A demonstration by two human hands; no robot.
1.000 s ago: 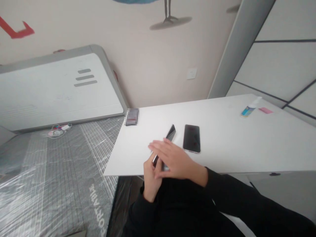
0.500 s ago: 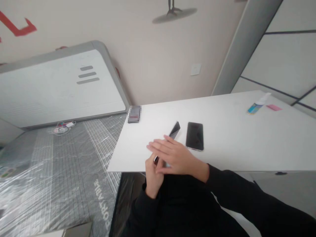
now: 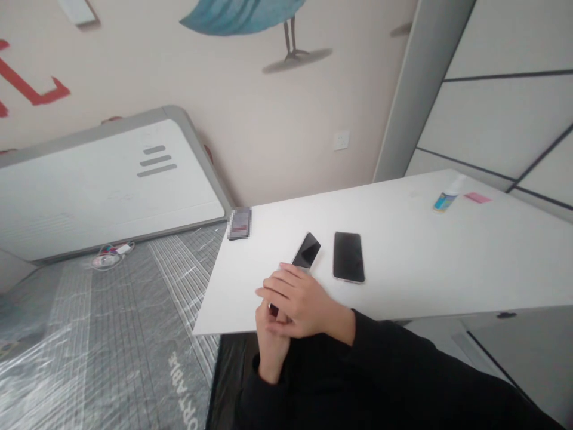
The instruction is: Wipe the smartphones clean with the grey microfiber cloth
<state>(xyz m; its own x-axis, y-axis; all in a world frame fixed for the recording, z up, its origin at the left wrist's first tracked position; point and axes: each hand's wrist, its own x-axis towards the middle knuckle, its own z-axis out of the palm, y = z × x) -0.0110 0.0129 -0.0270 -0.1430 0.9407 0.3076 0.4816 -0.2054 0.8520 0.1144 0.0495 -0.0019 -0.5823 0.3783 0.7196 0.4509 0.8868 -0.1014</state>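
Observation:
My left hand (image 3: 271, 343) grips the lower end of a dark smartphone (image 3: 307, 251), whose glossy upper part sticks out above my fingers, tilted to the right. Across the phone's lower part lies my right hand (image 3: 302, 301), palm down with its fingers stretched out over the left hand's fingertips. It hides most of that end of the phone and whatever may be under the palm. A second smartphone (image 3: 348, 257), black screen up with a pale edge, rests on the white table (image 3: 403, 251) just right of my hands.
At the table's far left corner sits a small blurred-out dark box (image 3: 240, 223). A spray bottle (image 3: 447, 196) with a blue-yellow label lies far right beside a pink slip (image 3: 477, 197). A whiteboard (image 3: 98, 173) leans on the wall; cables (image 3: 108, 257) lie on the plastic-covered floor (image 3: 111, 334).
The view has tilted up, showing more of the wall. The held smartphone has turned so that more of its dark face shows. My right hand still lies across it.

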